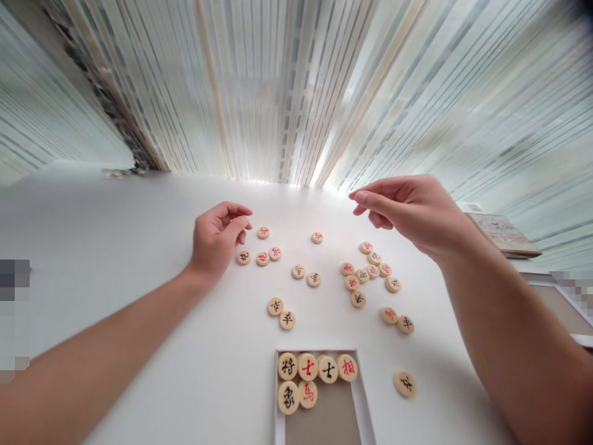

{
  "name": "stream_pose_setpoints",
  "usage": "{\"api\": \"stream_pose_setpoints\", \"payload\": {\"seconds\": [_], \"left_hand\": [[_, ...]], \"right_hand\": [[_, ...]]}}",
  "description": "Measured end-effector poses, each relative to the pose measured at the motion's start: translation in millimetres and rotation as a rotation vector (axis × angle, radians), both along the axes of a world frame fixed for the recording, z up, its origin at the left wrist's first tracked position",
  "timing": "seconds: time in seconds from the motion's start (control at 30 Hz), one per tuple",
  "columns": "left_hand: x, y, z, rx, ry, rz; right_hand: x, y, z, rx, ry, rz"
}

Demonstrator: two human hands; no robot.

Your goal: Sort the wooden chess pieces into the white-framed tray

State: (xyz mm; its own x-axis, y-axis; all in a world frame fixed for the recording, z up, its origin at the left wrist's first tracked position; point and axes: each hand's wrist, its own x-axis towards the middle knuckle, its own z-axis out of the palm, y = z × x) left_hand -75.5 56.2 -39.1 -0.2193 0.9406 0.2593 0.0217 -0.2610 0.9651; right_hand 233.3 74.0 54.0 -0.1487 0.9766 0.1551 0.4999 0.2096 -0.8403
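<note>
Wooden chess discs lie scattered on a tabletop, six in the box at its near edge. The left hand rests curled beside a black-marked disc — whether it pinches anything cannot be told — while the right hand hovers, fingers loose, empty. A sweeping forearm could knock the crowded cluster; a book lies far right.

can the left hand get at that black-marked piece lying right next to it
Probably yes: the black-marked piece lies flat on the white table just beside the left hand, with nothing between them.
</note>
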Motion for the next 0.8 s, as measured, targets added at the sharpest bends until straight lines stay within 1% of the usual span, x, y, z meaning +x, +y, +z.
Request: {"api": "stream_pose_setpoints", "payload": {"seconds": [0.1,0.17,0.3,0.37,0.43,0.53,0.6,0.67,0.73,0.8], "left_hand": [[0,0,-0.1,-0.017,-0.01,0.011],[0,0,0.3,-0.02,-0.008,0.008],[1,-1,1.1,-0.016,0.006,0.002],[0,-1,0.6,-0.01,0.018,0.003],[0,0,-0.7,-0.009,0.017,-0.004],[-1,2,-2.7,-0.024,0.051,0.001],[-1,3,-3.2,-0.032,0.082,0.014],[-1,3,-3.4,-0.035,0.116,0.024],[0,2,-3.6,-0.037,0.161,0.029],[0,-2,-4.2,-0.024,0.224,0.026]], "right_hand": [[7,5,5.5,-0.009,0.0,-0.025],[8,5,7.6,-0.025,-0.058,-0.023],[12,2,11.6,-0.054,-0.258,0.039],[15,-1,15.8,-0.078,-0.376,0.084],[20,-3,21.4,-0.095,-0.518,0.096],[30,-5,30.5,-0.081,-0.719,0.045],[37,-6,35.8,-0.079,-0.81,-0.002],[42,-7,39.2,-0.104,-0.88,-0.021],[45,-8,39.8,-0.145,-0.933,0.015],[43,-9,37.3,-0.168,-0.953,0.089]]}}
